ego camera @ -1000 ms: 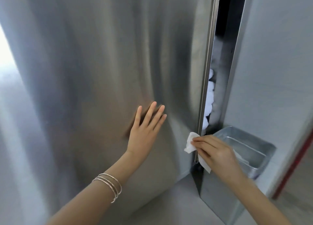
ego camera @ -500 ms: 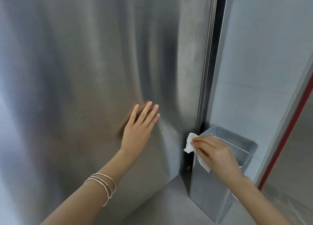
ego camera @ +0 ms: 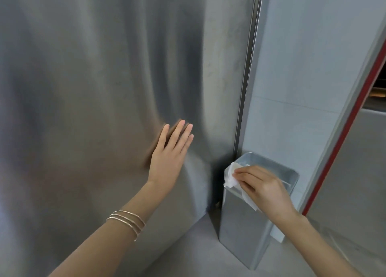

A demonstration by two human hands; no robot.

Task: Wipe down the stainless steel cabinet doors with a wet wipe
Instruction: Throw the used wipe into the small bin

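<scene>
Beside the cabinet door (ego camera: pixel 104 67), steel bin (ego camera: pixel 240 224)

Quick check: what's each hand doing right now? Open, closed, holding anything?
Left hand: open, fingers straight, flat on the cabinet door.
Right hand: closed, gripping the white wipe.

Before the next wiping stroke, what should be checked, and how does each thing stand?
1. Grip on the wet wipe by the right hand: ok, pinched in the fingers.
2. Wipe against the cabinet door: not ok, it is at the rim of the metal bin beside the door.
3. The left hand flat on the door: ok.
4. Door shut: ok, looks closed.
5. Wipe moist enough: cannot tell.
</scene>
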